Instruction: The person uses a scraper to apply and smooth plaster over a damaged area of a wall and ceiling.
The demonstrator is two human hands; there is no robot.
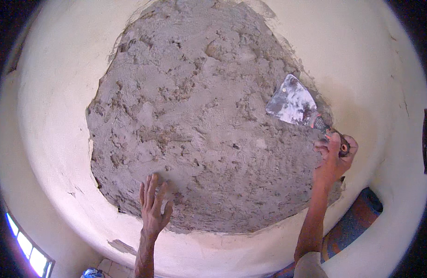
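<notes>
A large patch of rough grey plaster (209,134) covers the middle of a cream wall, its surface pitted and uneven. My right hand (335,153) is closed round the dark handle of a putty knife (293,102), near the patch's right edge. The broad triangular blade, smeared with white and grey, points up and left over the plaster. I cannot tell whether the whole blade edge touches the surface. At the lower left of the patch, my left hand (154,204) has its fingers stretched upward and apart, holding nothing, close to or against the plaster.
Cream wall (60,116) surrounds the patch, with peeling spots and cracks. A rolled-up dark blue and brown mat (355,222) leans at the lower right, beside my right forearm. A bright window (30,248) lies at the lower left, and a blue bundle (92,273) is at the bottom edge.
</notes>
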